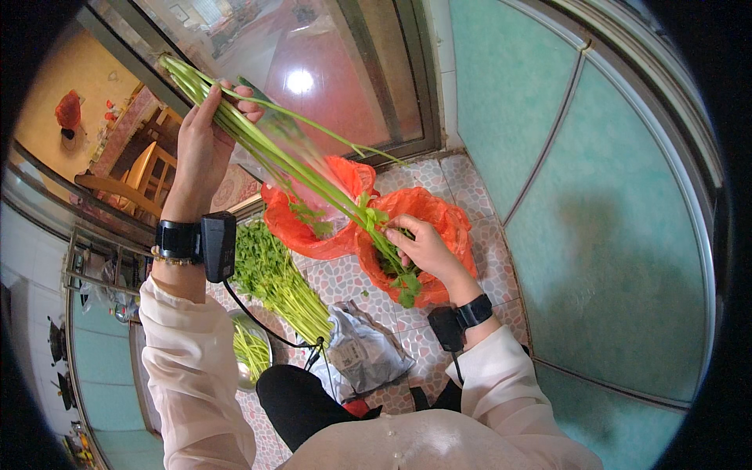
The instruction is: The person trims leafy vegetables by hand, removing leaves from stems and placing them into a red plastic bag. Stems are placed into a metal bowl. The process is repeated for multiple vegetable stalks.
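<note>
My left hand (208, 126) grips a bunch of long green celery stalks (282, 155) near the root end, holding it raised and slanted. Lower on the same bunch, the fingers of my right hand (426, 247) pinch at the leafy part; exactly what lies between the fingertips is too small to tell. Below that hand, a red plastic bag (452, 220) stands open with green leaves inside. Behind the stalks is a second red bag (282, 217), with clear plastic in it.
A large leafy celery bundle (276, 276) lies on the tiled floor (470, 176), its stalk ends in a grey plastic bag (370, 352). Cut stalks fill a metal basin (267, 341) by my knee. Green cabinet panels (605, 252) stand on the right, a glass sliding door (376, 76) ahead.
</note>
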{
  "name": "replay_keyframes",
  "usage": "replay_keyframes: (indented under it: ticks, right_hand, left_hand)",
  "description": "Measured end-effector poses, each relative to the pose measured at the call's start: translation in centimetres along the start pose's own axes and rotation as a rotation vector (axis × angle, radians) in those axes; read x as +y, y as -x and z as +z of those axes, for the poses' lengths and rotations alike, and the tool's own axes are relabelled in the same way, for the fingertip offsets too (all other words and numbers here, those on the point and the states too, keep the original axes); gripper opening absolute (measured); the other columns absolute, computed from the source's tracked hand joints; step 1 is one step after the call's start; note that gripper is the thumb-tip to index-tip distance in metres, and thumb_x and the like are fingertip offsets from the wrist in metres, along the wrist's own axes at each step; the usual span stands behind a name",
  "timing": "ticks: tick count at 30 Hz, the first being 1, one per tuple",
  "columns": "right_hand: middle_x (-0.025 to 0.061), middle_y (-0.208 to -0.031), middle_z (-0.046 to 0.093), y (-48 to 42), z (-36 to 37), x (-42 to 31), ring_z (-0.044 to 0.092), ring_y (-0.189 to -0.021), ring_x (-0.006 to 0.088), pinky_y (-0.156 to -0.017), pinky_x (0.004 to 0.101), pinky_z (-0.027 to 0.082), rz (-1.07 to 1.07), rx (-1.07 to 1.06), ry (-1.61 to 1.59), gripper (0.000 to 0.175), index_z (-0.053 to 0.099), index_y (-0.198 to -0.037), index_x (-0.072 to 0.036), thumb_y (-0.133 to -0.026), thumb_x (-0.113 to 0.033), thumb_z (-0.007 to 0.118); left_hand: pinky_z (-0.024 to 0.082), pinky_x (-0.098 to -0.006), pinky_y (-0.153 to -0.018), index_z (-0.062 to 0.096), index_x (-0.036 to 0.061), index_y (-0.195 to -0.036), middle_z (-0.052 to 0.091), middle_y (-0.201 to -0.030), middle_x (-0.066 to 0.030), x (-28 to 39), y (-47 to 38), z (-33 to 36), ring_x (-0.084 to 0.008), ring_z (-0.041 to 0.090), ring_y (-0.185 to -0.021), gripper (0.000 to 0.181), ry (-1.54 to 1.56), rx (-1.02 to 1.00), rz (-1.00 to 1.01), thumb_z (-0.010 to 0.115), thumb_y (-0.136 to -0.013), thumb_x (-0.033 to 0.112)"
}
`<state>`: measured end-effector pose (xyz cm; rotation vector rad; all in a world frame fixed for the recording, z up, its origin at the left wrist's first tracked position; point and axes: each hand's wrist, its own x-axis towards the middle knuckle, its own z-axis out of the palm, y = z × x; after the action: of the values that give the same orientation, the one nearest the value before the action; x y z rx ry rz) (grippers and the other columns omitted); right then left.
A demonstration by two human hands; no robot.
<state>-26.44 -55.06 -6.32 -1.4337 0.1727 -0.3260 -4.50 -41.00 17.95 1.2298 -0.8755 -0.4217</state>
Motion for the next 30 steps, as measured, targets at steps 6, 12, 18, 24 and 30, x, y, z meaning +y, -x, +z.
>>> replay_keyframes:
  ticks: [6,12,18,24,30]
  right_hand:
    - [0.0067,-0.075,0.051,-0.3,0.4,0.5,0.055,-0.054,0.0133,-0.05,0.0292,0.043,-0.282,0.152,0.332,0.022,0.054,-0.095,0.002,-0.092,-0.019,0.05]
    - [0.0022,-0.072,0.049,0.0,0.7,0.2,0.051,-0.048,0.0117,-0.043,0.0248,0.042,0.164,0.237,-0.185,0.021,0.054,-0.096,0.001,-0.093,-0.017,0.044]
    - [0.0001,-0.074,0.049,-0.2,0.3,1.8,0.047,-0.053,0.0088,-0.044,0.0242,0.042,0.132,0.28,-0.41,0.019,0.052,-0.09,-0.003,-0.096,-0.018,0.042]
    - [-0.0003,-0.077,0.049,0.0,0.3,1.6,0.048,-0.058,0.0087,-0.05,0.0225,0.043,-0.038,0.269,-0.114,0.023,0.055,-0.094,-0.002,-0.097,-0.021,0.043]
    - [0.0057,-0.081,0.05,0.6,-0.2,0.5,0.052,-0.073,0.0154,-0.066,0.0272,0.044,-0.211,0.048,0.102,0.022,0.054,-0.1,0.002,-0.094,-0.019,0.05]
  left_hand:
    - [0.052,-0.033,-0.083,0.047,-0.0008,-0.105,0.059,-0.097,-0.0109,0.1,0.3,0.4,-0.0169,0.062,-0.081,0.021,-0.02,-0.056,0.023,0.041,-0.097,0.018]
    - [0.05,-0.0332,-0.081,0.048,0.0003,-0.105,0.06,-0.094,-0.01,-0.4,0.5,1.1,-0.0178,0.062,-0.08,0.022,-0.026,-0.018,-0.002,0.041,-0.097,0.019]
    - [0.051,-0.0335,-0.079,0.048,0.0005,-0.102,0.061,-0.092,-0.0119,-0.7,0.9,1.7,-0.0203,0.062,-0.079,0.023,-0.023,0.034,0.014,0.04,-0.098,0.022]
    - [0.051,-0.0348,-0.082,0.047,-0.0002,-0.103,0.06,-0.096,-0.0131,0.1,0.2,0.8,-0.0204,0.063,-0.082,0.025,-0.03,-0.04,0.043,0.038,-0.098,0.023]
    - [0.051,-0.0343,-0.082,0.047,0.0008,-0.103,0.062,-0.094,-0.0138,0.6,-0.4,0.1,-0.0212,0.063,-0.084,0.024,-0.046,0.013,0.064,0.039,-0.098,0.023]
